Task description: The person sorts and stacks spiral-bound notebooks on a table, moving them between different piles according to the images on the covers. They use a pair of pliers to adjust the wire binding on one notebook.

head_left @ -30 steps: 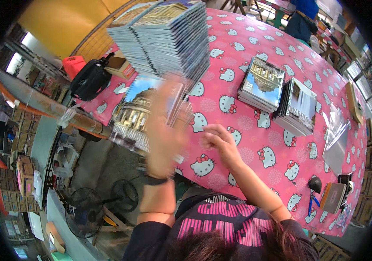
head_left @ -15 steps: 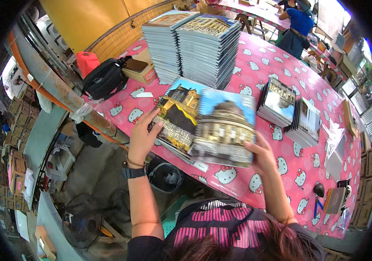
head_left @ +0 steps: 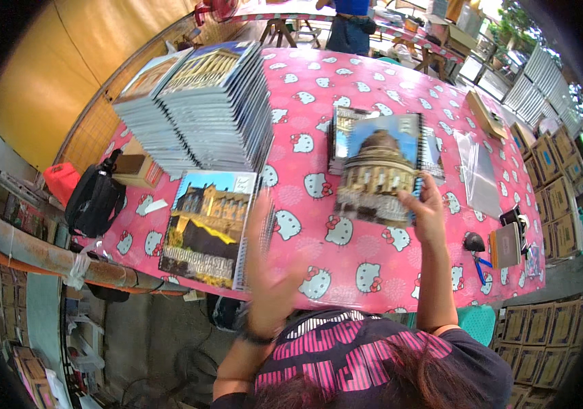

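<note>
My right hand [head_left: 427, 211] grips the right edge of a spiral-bound notebook [head_left: 378, 170] with a domed stone building on its cover. The notebook is raised over the table and partly hides two short stacks of notebooks [head_left: 347, 121] behind it. My left hand [head_left: 272, 273] is smeared by motion, its fingers stretched out and nothing visible in them. It is beside a pile of spiral notebooks [head_left: 203, 228], the top one showing a castle with a yellow band. Behind that pile rise two tall stacks of notebooks [head_left: 220, 102], side by side.
A pink cat-patterned cloth covers the table [head_left: 298, 225]. A black bag [head_left: 94, 194] and a cardboard box [head_left: 138, 169] lie at the left. Clear plastic sheets [head_left: 475, 174], blue-handled pliers [head_left: 482, 266] and a brown notebook [head_left: 504, 245] lie at the right. A person [head_left: 350, 27] stands beyond.
My right hand has carried the domed-building notebook right, away from the castle pile and towards the short stacks. My left hand has come off the castle notebook. The view has swung right.
</note>
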Tool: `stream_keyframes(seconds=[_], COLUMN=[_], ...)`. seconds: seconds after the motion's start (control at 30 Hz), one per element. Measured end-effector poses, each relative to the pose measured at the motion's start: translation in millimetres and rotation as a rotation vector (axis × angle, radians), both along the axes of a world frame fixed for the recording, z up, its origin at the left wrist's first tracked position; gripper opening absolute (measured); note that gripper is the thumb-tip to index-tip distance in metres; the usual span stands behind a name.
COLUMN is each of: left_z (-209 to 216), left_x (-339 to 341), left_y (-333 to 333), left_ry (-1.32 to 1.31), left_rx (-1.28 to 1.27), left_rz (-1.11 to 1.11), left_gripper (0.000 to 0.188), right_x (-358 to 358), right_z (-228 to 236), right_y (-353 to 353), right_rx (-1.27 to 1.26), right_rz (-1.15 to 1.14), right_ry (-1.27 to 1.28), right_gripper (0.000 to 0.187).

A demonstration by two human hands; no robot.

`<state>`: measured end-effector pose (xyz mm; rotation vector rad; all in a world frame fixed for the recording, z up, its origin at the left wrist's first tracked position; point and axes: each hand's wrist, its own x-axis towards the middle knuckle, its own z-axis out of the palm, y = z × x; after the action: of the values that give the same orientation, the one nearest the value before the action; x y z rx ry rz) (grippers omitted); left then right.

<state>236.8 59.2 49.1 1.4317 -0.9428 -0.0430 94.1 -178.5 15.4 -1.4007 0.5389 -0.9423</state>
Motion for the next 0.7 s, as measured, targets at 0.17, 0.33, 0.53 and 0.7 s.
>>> stream_keyframes(seconds=[0.17,0.33,0.53,0.7], left_z=[-100.3,-125.8,-166.8,-129.1], left_x=[11.8,8.6,33.0,57.9], left_y=[-120.3,-130.5,-128.8,-148.9], left_ry=[0.921,1.213,1.302,1.434], left_rx=[-0.184,-0.367,-0.417,-0.762], left_rz=[-0.4,-0.569,-0.504,-0.676], left_gripper=[0.051,0.037,0.049,0.04], right_x=[-1.4,-20.0,-33.6,-92.0], right_z=[6.5,-34.8,-73.5,-142.7], right_y=[7.1,-34.2,-51.5,-75.2], right_rx=[0.065,0.258,0.327,0.198], right_rz=[0.175,0.15,0.147,0.244], right_ry=[-0.092,-0.017,-0.076,0.309], right_gripper=[0.035,0.029,0.03,0.031])
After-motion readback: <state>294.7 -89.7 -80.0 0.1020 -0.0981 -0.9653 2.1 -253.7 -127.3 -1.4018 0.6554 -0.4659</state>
